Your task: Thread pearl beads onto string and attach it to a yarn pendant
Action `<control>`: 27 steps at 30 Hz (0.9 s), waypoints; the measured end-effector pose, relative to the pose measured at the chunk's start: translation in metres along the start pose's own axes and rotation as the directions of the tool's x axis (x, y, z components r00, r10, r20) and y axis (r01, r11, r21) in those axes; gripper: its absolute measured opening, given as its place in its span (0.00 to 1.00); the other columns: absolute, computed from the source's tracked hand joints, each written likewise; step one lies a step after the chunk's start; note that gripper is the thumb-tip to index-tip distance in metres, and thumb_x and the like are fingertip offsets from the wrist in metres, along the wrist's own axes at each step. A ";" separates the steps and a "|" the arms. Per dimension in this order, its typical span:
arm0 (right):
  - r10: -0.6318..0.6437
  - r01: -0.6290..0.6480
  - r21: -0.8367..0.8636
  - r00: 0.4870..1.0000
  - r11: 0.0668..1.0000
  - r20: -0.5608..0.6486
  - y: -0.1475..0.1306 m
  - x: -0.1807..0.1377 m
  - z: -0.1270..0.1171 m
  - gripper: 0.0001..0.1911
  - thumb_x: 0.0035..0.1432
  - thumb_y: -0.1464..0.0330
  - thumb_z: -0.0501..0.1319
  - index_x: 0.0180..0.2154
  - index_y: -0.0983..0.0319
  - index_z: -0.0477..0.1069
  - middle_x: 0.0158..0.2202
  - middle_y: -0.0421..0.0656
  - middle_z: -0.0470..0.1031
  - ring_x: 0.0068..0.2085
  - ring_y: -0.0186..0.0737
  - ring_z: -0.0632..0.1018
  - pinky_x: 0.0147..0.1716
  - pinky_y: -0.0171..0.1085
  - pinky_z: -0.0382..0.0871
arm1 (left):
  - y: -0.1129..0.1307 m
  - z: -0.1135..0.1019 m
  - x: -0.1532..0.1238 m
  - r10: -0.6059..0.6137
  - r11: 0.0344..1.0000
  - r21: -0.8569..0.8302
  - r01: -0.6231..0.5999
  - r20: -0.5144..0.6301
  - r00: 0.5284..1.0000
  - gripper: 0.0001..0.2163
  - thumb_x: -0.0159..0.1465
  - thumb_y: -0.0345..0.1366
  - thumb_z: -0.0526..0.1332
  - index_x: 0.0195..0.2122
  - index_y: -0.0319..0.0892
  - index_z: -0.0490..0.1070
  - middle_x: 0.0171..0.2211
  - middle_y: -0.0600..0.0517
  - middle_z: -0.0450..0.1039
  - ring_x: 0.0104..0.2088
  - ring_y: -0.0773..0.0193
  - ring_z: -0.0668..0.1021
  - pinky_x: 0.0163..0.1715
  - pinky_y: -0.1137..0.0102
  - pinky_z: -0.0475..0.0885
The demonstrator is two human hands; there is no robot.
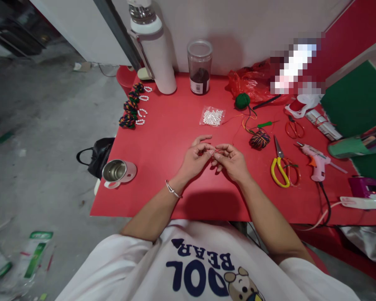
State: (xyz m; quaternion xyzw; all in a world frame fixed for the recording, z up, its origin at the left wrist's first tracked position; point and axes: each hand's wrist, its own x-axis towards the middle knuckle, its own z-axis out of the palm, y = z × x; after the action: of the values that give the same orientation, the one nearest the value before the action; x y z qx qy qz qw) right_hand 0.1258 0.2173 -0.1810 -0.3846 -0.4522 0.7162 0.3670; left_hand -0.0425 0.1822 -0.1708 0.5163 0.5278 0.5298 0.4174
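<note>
Both hands meet over the middle of the red table [162,184]. My left hand [196,158] and my right hand [231,160] pinch a thin reddish thread [216,151] between their fingertips, fingers curled. The thread seems to run right toward a multicoloured yarn ball [259,139]. A clear bag of white beads [212,116] lies just beyond the hands. A green yarn ball [242,100] sits farther back.
Yellow-handled scissors [280,166], red scissors [293,128] and a pink glue gun [315,159] lie to the right. A white bottle [155,54] and a jar [200,67] stand at the back. Finished yarn-and-bead pieces [131,108] line the left edge, a metal cup [115,172] near the front left.
</note>
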 end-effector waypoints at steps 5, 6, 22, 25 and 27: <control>0.031 -0.031 -0.013 0.999 0.999 0.012 0.001 0.000 -0.002 0.29 0.50 0.50 0.78 0.45 0.59 0.72 0.27 0.37 0.79 0.23 0.36 0.80 0.18 0.31 0.74 | 0.001 -0.001 0.000 0.000 1.000 -0.001 0.000 0.007 1.000 0.05 0.68 0.34 0.66 0.36 0.45 0.82 0.63 0.43 0.72 0.59 0.54 0.80 0.62 0.53 0.77; 0.035 -0.035 -0.013 0.999 0.999 0.015 0.001 0.000 -0.002 0.29 0.50 0.50 0.78 0.45 0.59 0.72 0.26 0.37 0.79 0.23 0.36 0.80 0.18 0.31 0.74 | 0.001 -0.001 0.000 0.002 1.000 0.001 -0.002 0.007 1.000 0.05 0.68 0.33 0.66 0.36 0.44 0.81 0.62 0.43 0.73 0.59 0.55 0.80 0.62 0.54 0.77; -0.093 0.084 -0.094 0.992 0.992 -0.091 0.003 0.000 0.007 0.27 0.53 0.53 0.76 0.47 0.58 0.70 0.29 0.36 0.77 0.25 0.35 0.80 0.16 0.29 0.70 | 0.004 0.011 -0.003 -0.004 0.993 0.119 0.021 -0.143 0.990 0.05 0.63 0.29 0.64 0.29 0.41 0.75 0.62 0.40 0.72 0.55 0.53 0.81 0.39 0.66 0.82; -0.124 0.111 -0.129 0.987 0.986 -0.104 0.002 -0.002 0.009 0.26 0.54 0.53 0.76 0.46 0.58 0.71 0.29 0.36 0.77 0.24 0.34 0.79 0.15 0.28 0.67 | 0.001 0.011 -0.002 -0.013 0.991 0.130 0.035 -0.167 0.986 0.05 0.61 0.27 0.64 0.28 0.40 0.75 0.61 0.39 0.73 0.54 0.53 0.81 0.40 0.65 0.81; -0.140 0.125 -0.140 0.985 0.982 -0.097 0.000 -0.003 0.008 0.26 0.54 0.53 0.75 0.47 0.58 0.71 0.30 0.36 0.77 0.24 0.34 0.79 0.15 0.28 0.68 | -0.001 0.011 -0.001 -0.028 0.992 0.115 0.049 -0.178 0.984 0.06 0.61 0.26 0.64 0.27 0.40 0.75 0.58 0.39 0.75 0.55 0.52 0.80 0.44 0.63 0.80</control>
State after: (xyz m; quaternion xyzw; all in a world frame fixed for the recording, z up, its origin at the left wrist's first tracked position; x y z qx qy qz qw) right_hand 0.1202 0.2118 -0.1779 -0.4148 -0.5033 0.6369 0.4110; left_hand -0.0318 0.1829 -0.1723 0.4811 0.6032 0.5327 0.3477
